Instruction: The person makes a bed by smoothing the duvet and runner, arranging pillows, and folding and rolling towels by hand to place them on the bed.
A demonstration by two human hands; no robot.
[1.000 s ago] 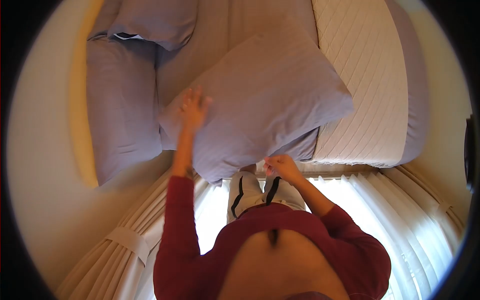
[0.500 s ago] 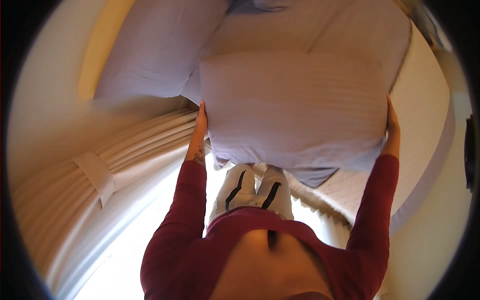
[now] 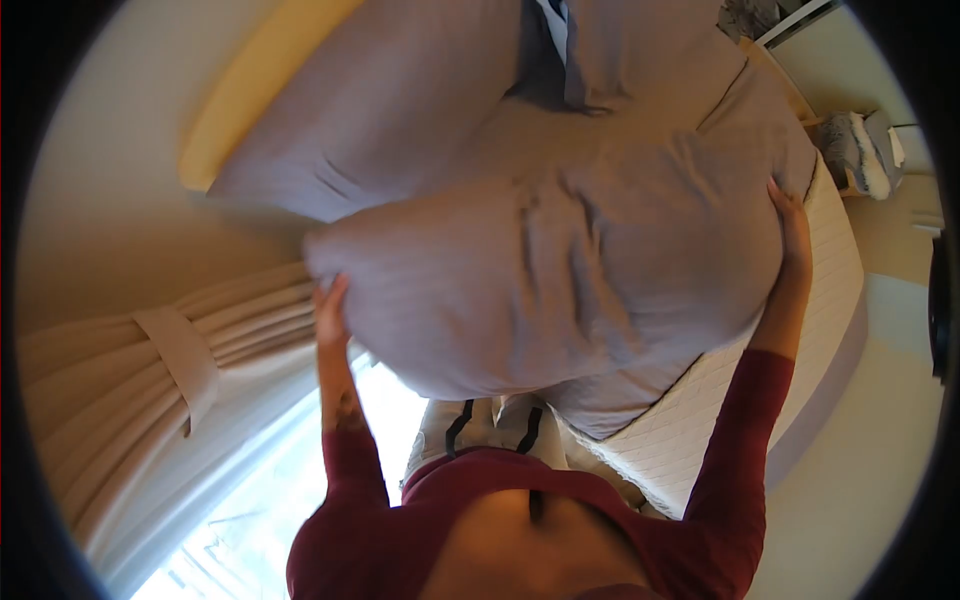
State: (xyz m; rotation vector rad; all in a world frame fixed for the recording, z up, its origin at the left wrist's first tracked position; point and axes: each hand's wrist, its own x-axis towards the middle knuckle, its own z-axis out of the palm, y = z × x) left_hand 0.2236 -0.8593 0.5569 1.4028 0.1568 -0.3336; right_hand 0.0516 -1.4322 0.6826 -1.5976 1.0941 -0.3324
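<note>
A plump grey-mauve pillow (image 3: 540,270) is held up in front of me, with creases running down its middle. My left hand (image 3: 331,305) grips its left end, fingers and thumb on the cover. At the opposite end, my right hand (image 3: 789,225) is wrapped around the side, its fingertips on the upper right part. Behind lies another pillow (image 3: 390,110) of the same colour, leaning near a yellow headboard (image 3: 225,125). A dark gap with something whitish shows between folds of the bedding at the top.
The bed's cream quilted mattress (image 3: 815,290) shows on the right and below the pillow. A beige curtain (image 3: 90,375) with a tieback (image 3: 180,360) hangs at the left, beside a bright window (image 3: 260,530). Grey and white items (image 3: 865,150) stand at the upper right.
The pillow has widened and tilted, its left end swinging left and down, and its smooth face has become creased. My left hand has moved left and lower; the right hand stays at its end.
</note>
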